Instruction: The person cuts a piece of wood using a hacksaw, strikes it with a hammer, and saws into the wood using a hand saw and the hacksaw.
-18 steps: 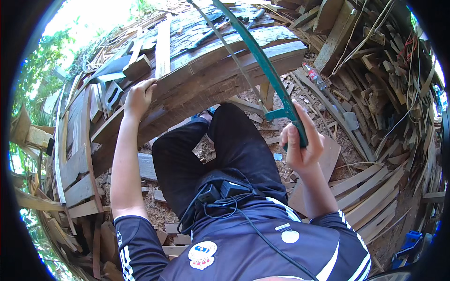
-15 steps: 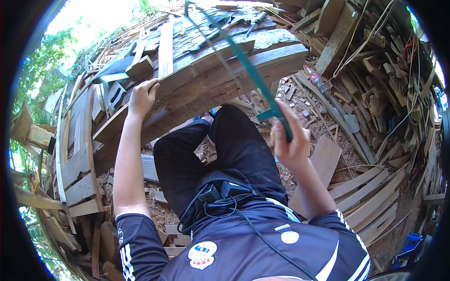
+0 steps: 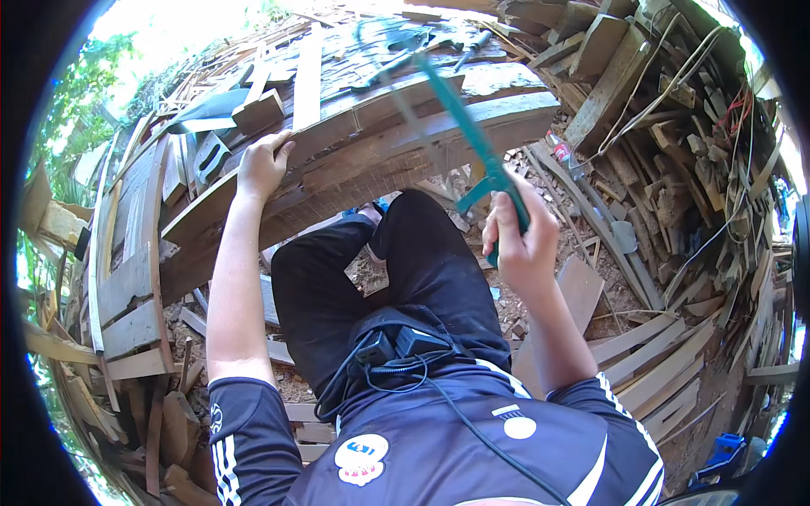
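My left hand (image 3: 263, 169) is closed round the upper edge of a weathered board (image 3: 202, 208) on a rough timber bench (image 3: 426, 132). My right hand (image 3: 523, 232) grips the handle of a green bow saw (image 3: 462, 118), its frame slanting up and away over the front boards. The saw's thin blade is smeared by motion, so I cannot tell whether it touches the board. Below the bench are my legs in dark trousers (image 3: 426, 261).
Dark tools (image 3: 472, 51), a pale plank (image 3: 309, 76) and a grey block (image 3: 211, 156) lie on the bench. Scrap wood (image 3: 641, 135) is heaped at the right, slats (image 3: 641, 371) lie lower right, a blue tool (image 3: 726, 451) sits bottom right, and foliage (image 3: 80, 101) shows left.
My right hand has shifted slightly left and the saw with it, its far end swinging toward the right, blurred. My left hand still holds the board, a little higher in view.
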The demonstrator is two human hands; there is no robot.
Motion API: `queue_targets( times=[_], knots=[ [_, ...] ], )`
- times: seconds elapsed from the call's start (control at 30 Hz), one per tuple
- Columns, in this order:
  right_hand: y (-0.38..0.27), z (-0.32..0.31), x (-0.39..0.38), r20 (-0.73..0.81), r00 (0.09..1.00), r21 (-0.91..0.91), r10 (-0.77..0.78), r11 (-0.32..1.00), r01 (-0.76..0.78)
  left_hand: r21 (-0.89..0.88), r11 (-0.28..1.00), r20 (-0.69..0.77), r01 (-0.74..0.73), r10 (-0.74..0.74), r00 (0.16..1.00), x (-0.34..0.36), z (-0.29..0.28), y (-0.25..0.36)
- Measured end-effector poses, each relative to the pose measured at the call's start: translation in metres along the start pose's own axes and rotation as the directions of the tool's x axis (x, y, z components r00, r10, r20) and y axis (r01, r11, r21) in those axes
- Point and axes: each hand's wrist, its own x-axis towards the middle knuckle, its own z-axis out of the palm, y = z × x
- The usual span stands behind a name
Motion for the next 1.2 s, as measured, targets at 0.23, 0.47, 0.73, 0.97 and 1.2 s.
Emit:
queue_targets(
  times=[0.23,0.47,0.73,0.97,1.2],
  knots=[
    [-0.005,-0.025,0.025,0.004,0.902,0.873,0.432,0.438,-0.214,-0.008,1.0,-0.013,0.027,-0.027,1.0,0.003,0.0,-0.002],
    [0.097,-0.023,0.015,0.296,0.779,0.901,0.553,0.11,-0.42,-0.001,1.0,-0.015,0.024,-0.024,1.0,0.008,0.004,-0.003],
    [0.025,-0.001,0.017,0.251,0.914,0.877,0.319,0.325,-0.354,0.002,0.999,-0.023,0.041,-0.041,0.999,0.003,0.003,-0.007],
    [0.084,0.026,0.004,0.218,0.84,0.803,0.497,0.398,-0.444,-0.035,0.999,-0.054,0.0,-0.002,0.999,0.007,0.008,-0.003],
    [0.086,0.035,-0.006,0.294,0.803,0.858,0.518,0.227,-0.46,0.014,1.0,-0.062,-0.006,0.007,0.998,-0.002,0.003,0.001]
  ],
)
